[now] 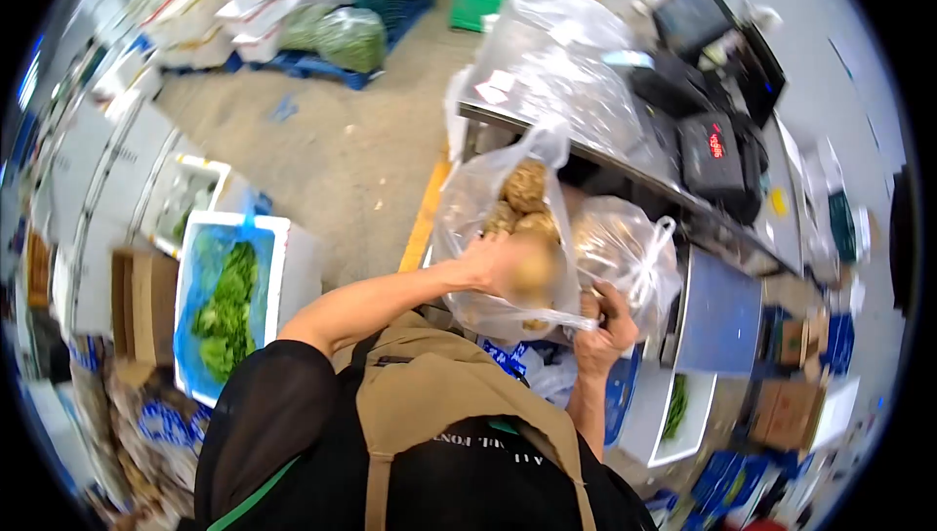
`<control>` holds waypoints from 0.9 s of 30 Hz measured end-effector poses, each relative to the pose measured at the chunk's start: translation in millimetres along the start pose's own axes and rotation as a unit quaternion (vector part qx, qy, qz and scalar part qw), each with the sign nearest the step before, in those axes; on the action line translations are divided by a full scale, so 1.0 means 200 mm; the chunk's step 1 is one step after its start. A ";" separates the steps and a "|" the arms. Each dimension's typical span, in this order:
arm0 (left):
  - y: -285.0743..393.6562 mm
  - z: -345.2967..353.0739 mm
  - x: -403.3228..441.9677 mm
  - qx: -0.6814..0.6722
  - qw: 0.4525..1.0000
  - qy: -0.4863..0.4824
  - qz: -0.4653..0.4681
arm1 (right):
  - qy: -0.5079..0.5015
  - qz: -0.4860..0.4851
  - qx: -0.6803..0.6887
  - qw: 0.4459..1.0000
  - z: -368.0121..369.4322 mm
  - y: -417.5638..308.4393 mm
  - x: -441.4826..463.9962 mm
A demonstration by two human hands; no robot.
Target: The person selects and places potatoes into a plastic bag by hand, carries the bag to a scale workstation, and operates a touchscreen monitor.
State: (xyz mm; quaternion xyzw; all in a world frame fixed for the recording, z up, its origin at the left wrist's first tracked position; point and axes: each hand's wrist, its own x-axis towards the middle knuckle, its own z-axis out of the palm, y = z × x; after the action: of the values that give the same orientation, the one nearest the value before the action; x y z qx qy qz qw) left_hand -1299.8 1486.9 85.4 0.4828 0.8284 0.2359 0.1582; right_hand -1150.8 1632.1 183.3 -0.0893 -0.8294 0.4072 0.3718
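A clear plastic bag (459,219) stands with its mouth spread, holding several large, round, tan-brown root vegetables (525,185) with rough skin. My left hand (485,262) reaches into this bag, its fingers round one blurred root vegetable (533,269); motion smears the fingertips. On the near right side, my right hand (607,324) is closed on the bag's gathered edge, thumb and fingers pinching the plastic. Directly beyond that hand sits a second clear bag (625,243), knotted at the top, with brownish contents that are hard to make out.
A metal table (488,113) bears plastic bags (576,82) and a scale with a red display (715,141). On my left stands a foam box (278,282) of leafy greens (229,311). Another foam box (688,424) lies at right. Bagged greens (349,40) rest on a blue pallet.
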 end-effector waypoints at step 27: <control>-0.36 -0.36 0.18 -0.223 0.955 -0.025 0.196 | 0.235 0.192 -0.178 0.936 0.55 -0.32 0.04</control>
State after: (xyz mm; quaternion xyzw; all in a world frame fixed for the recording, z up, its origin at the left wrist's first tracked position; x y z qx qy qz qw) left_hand -1404.1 1471.1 106.0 0.5937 0.6399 0.4287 0.2328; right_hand -1222.6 1526.4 191.6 -0.4044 -0.7446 0.2843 0.4485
